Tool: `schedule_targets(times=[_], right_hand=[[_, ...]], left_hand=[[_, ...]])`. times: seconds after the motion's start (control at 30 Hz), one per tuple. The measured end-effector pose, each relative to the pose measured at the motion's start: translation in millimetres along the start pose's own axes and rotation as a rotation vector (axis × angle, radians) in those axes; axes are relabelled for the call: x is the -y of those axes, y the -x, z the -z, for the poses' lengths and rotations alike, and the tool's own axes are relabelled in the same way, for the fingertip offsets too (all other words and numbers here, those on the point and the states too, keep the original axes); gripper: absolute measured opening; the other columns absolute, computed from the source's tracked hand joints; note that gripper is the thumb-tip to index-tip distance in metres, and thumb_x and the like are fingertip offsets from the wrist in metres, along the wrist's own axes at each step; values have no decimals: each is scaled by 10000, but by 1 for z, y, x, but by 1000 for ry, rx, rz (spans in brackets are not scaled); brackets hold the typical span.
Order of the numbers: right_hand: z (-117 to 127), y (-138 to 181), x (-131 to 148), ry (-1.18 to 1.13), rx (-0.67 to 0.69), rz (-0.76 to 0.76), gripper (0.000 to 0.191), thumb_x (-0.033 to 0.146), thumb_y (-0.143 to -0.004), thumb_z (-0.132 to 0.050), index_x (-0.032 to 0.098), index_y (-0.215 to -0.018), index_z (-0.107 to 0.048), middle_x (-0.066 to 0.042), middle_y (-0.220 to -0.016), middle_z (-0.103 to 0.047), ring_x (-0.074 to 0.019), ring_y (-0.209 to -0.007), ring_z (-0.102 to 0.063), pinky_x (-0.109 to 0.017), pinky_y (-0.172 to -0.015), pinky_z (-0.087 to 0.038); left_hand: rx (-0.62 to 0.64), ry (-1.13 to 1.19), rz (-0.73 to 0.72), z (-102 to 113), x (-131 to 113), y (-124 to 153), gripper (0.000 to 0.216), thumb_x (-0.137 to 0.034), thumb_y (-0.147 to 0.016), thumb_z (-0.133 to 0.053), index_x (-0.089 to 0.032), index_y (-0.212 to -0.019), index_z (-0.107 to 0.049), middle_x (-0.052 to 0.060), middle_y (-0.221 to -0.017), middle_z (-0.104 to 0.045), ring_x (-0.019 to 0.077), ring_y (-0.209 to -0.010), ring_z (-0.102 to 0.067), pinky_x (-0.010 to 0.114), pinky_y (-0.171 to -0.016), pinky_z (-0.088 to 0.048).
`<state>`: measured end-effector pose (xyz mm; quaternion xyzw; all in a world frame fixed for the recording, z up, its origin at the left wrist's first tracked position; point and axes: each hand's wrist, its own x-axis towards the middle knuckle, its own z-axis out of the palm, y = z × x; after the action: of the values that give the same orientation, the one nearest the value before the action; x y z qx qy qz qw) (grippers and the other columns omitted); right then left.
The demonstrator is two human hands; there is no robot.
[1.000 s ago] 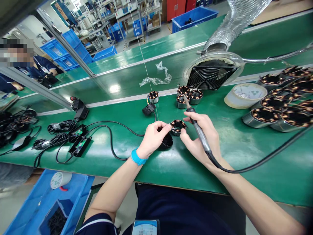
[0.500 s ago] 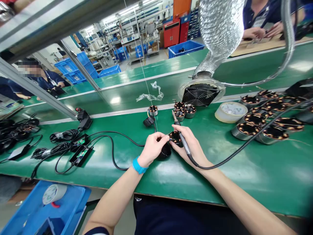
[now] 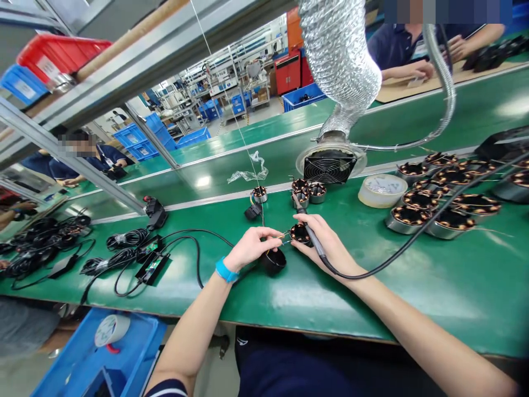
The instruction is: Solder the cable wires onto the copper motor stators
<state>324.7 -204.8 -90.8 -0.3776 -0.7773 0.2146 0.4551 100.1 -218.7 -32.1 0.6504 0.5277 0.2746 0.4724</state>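
My left hand (image 3: pixel 250 248), with a blue wristband, pinches thin wires coming off a small copper-wound motor stator (image 3: pixel 300 234) above a black round part (image 3: pixel 273 260) on the green bench (image 3: pixel 372 275). My right hand (image 3: pixel 326 242) steadies the stator with its fingertips and grips a black soldering iron (image 3: pixel 308 226), whose tip points away toward the back. The iron's black cable (image 3: pixel 413 237) runs off to the right. A thin solder wire (image 3: pixel 248 149) hangs down from above to just in front of my left hand.
A fume fan (image 3: pixel 329 164) on a silver duct (image 3: pixel 339 60) stands behind. Several stators (image 3: pixel 438 207) lie at right beside a tape roll (image 3: pixel 382 190); three more (image 3: pixel 308 192) sit near the fan. Black cables and circuit boards (image 3: pixel 151 259) lie left. Other people work across the conveyor.
The view has tilted up and pulled back. My left hand has drawn the wires a little left, off the stator; my right hand keeps the iron and stator in place.
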Motion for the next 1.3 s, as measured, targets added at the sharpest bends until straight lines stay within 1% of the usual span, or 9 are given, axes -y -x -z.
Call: schedule_targets(times=[0.23,0.47,0.63,0.73,0.87,0.97,1.1,1.2,1.3], right_hand=[[-2,1,2,-14,-21,-3,544,242,-903,-665,292,-1404,-458,-95,-1234,-553,-262,-1033,-651,-404,-898,-578],[-2,0,6,-12,-22,-3,553,229,-906,-644,290,-1419,-448,-107,-1231,-550,-271,-999,-654,-423,-873,-581],[-2,-1,4,-64,-36,-8,572,208,-883,-672,288,-1406,-454,-96,-1222,-556,-276,-1066,-635,-429,-930,-563],[-2,0,1,-104,-55,-24,620,212,-848,-716,283,-1406,-454,-96,-1250,-556,-283,-1120,-618,-438,-971,-545],[-1,0,-1,-104,-37,-53,690,202,-808,-745,275,-1421,-437,-107,-1295,-544,-293,-1131,-613,-446,-961,-545],[-1,-1,0,-100,-40,-50,681,180,-811,-728,271,-1418,-434,-106,-1302,-539,-287,-1136,-610,-441,-967,-542],[-3,-1,1,-109,-52,-26,685,158,-809,-707,271,-1422,-423,-101,-1301,-532,-291,-1174,-598,-433,-985,-533],[-2,-1,1,-111,-46,-33,676,150,-805,-700,266,-1412,-426,-100,-1302,-527,-288,-1141,-617,-416,-949,-545],[2,-2,3,-63,-33,-48,662,130,-813,-675,253,-1413,-424,-109,-1307,-523,-275,-1052,-642,-403,-893,-558]], left_hand=[[164,-51,112,24,-12,3,260,-339,-729,-817,-124,-845,-728,64,-800,-722,151,-749,-624,284,-764,-476],[303,-199,76,29,-22,-11,367,-510,-810,-742,-153,-883,-791,83,-861,-760,188,-812,-647,303,-794,-494],[127,-201,4,13,-26,-36,510,-622,-883,-597,-142,-740,-696,27,-677,-629,135,-640,-514,280,-672,-408],[27,-374,-46,13,-34,-46,394,-542,-849,-673,-169,-747,-602,-46,-617,-456,113,-586,-372,259,-589,-287],[-98,-706,-178,20,-48,-47,182,-265,-828,-704,-197,-790,-540,-31,-698,-491,139,-652,-417,266,-639,-283],[-206,-929,-157,19,-54,-45,321,-390,-949,-586,-196,-695,-554,8,-629,-494,164,-611,-411,298,-647,-259],[13,-818,-19,11,-54,-54,629,-596,-1000,-392,-173,-599,-631,36,-561,-538,158,-555,-436,303,-621,-273],[247,-576,68,6,-52,-65,622,-730,-832,-601,-149,-615,-652,14,-577,-568,123,-556,-425,280,-575,-268],[318,-431,213,6,-52,-72,607,-730,-651,-775,-138,-626,-643,-5,-586,-557,84,-530,-325,270,-527,-200]])
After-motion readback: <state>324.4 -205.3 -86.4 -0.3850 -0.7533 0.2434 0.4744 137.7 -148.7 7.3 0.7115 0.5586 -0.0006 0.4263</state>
